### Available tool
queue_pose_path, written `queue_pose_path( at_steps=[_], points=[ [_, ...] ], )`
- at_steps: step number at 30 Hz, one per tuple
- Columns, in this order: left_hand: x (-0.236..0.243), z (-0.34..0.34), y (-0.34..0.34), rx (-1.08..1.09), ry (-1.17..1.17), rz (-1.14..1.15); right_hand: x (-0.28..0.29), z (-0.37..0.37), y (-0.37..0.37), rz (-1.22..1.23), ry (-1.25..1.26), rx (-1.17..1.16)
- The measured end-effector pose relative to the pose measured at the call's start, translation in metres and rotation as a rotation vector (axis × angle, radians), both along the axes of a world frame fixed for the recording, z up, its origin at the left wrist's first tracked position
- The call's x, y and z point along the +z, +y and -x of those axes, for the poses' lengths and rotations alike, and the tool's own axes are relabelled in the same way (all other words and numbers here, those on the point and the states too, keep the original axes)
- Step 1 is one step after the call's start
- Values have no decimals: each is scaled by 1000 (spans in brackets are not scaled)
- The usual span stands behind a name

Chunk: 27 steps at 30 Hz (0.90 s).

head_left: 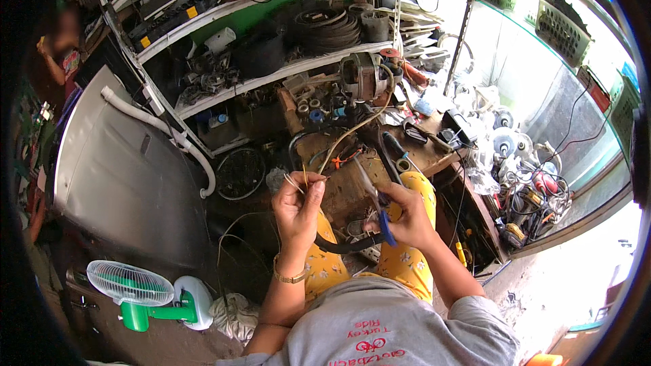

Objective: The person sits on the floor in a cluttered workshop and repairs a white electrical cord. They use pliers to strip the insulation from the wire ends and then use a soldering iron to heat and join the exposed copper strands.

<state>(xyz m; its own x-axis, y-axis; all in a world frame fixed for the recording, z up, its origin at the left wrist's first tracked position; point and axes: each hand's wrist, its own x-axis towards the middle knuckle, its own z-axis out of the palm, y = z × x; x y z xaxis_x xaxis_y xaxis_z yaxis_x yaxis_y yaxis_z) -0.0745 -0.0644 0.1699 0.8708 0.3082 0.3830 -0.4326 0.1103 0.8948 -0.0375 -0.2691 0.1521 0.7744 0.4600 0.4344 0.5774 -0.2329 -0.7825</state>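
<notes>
My left hand [298,207] is closed in a pinch on the thin wires [304,175] at the end of a pale cable [352,130]. That cable runs up to an electric motor [361,76] on the cluttered wooden bench. In my right hand [405,218] is a pair of scissors with blue handles [386,228], their metal blades [367,180] pointing away from me, apart from the wires. A black cable or hose [346,246] curves below both hands, across my knees. Just beyond the right hand lies a screwdriver [392,142] with a dark handle.
Metal shelves [285,69] full of parts stand ahead. A metal panel with a white pipe [166,129] leans at left, near a green and white fan [135,291]. Bagged parts and tools [536,193] crowd the right. Another person [62,44] is at far left.
</notes>
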Motion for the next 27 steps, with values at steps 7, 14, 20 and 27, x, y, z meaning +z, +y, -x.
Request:
queue_pose_path(
  at_steps=[7,14,20,27],
  points=[
    [4,4,-8,109,-141,-228,12,1,12,63,-177,-51],
    [7,4,-10,130,-178,-217,7,-1,21,-55,-244,-48],
    [5,5,-10,197,-175,-281,7,3,20,-42,-243,-64],
    [3,4,-7,285,-231,-464,5,2,19,-59,-302,-70]
  ],
)
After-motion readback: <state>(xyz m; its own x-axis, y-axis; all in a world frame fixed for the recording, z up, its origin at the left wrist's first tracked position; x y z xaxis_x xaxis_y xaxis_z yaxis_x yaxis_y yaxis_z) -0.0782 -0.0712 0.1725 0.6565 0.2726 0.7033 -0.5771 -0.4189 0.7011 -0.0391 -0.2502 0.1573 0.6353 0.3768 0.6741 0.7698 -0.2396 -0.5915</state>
